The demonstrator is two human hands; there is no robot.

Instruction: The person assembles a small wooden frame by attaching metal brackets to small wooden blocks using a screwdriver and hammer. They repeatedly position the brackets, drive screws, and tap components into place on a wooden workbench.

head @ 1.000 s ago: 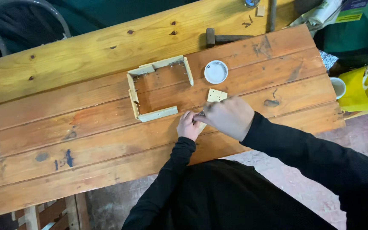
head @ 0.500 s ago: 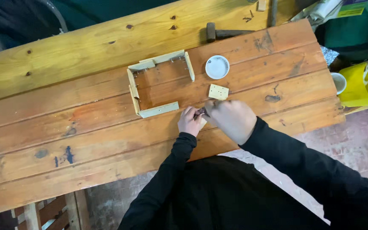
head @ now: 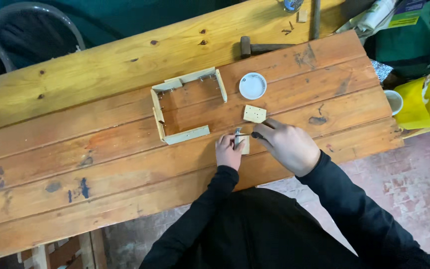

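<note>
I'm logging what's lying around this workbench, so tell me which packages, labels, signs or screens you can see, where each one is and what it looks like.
Yellow bag or package: right edge, beyond the table end, bright yellow, bulging.
Green bag: top right corner, dark green fabric.
Label: on the green bag, small rectangle, yellow-green and dark blue.
Rolled paper wrapper: top right, at the table's far end, whitish with printing.
No signs or screens in view.
</note>
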